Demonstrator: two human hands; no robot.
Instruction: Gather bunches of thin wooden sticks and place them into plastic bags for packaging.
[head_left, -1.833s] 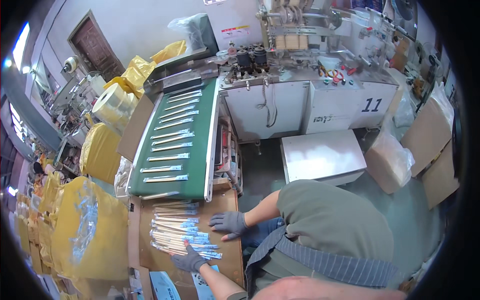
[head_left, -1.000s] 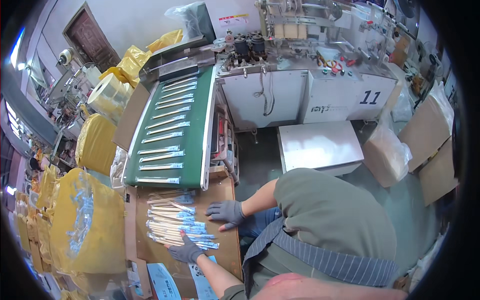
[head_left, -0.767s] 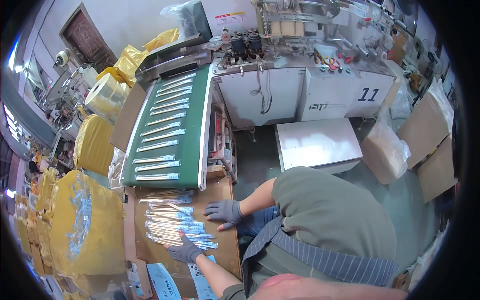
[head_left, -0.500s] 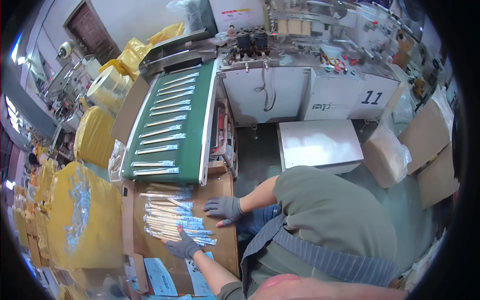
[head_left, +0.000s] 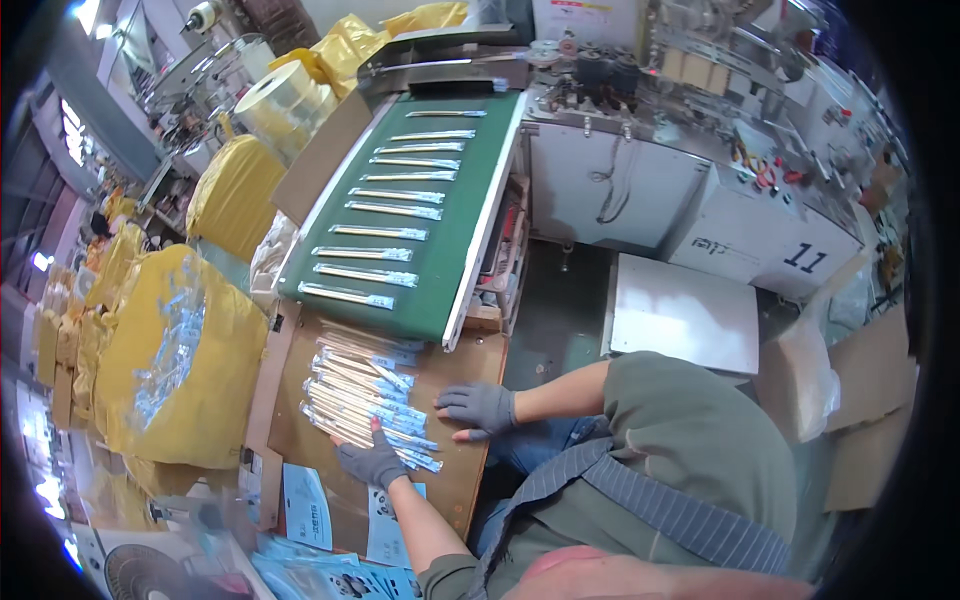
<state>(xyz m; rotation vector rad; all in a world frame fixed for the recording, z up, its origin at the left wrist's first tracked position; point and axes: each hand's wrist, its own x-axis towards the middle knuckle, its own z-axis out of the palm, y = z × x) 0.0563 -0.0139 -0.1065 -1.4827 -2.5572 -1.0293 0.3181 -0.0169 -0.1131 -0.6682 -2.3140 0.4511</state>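
Note:
A heap of thin wrapped chopsticks [head_left: 365, 390], pale sticks in clear and blue sleeves, lies on a brown board [head_left: 470, 365]. My left hand [head_left: 370, 460], in a grey glove with bare fingertips, rests at the heap's near edge, thumb and fingers apart, touching the outermost sticks. To the right of the heap, my right hand [head_left: 477, 408] lies flat on the board in a matching glove, fingers stretched out and nothing in it. Above the board, a green conveyor belt [head_left: 400, 275] carries a spaced row of wrapped chopsticks [head_left: 378, 232].
Blue printed bags [head_left: 306, 508] lie at the board's near end. A large yellow sack [head_left: 225, 400] stands at the left. Beyond the belt's right side are a white machine cabinet [head_left: 760, 230] and a low white box [head_left: 690, 310]. A cardboard box [head_left: 870, 385] stands far right.
The whole view has turned and shifted, showing more bags at the near end. The close pair of chopsticks at the belt's near end is gone from it. Both hands stay almost in place.

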